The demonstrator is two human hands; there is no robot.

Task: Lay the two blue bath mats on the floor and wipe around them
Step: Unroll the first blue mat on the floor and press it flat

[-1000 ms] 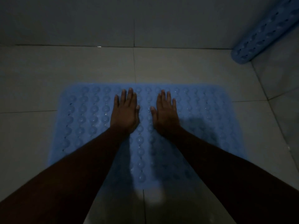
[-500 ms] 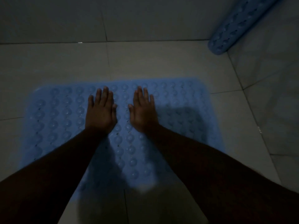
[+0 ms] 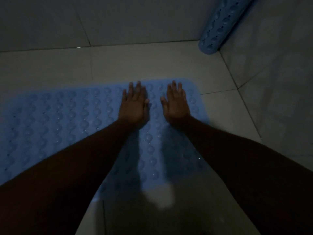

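A blue bath mat (image 3: 67, 119) with rows of round bumps lies flat on the tiled floor, reaching past the left edge of the view. My left hand (image 3: 133, 106) and my right hand (image 3: 176, 104) rest palm-down on the mat near its far right end, side by side, fingers extended, holding nothing. A second blue bath mat (image 3: 220, 26), rolled into a tube, leans in the far right corner against the wall. My forearms cover part of the near mat.
The room is dim. Pale floor tiles (image 3: 152, 65) stretch beyond the mat to the back wall (image 3: 118, 19). A tiled side wall (image 3: 279, 82) rises close on the right. A small bright patch (image 3: 162, 195) lies on the floor near the mat's front edge.
Both hands have slid from the middle of the mat toward its right end, still flat on it. The view has swung right, so the mat and the rolled mat sit further left.
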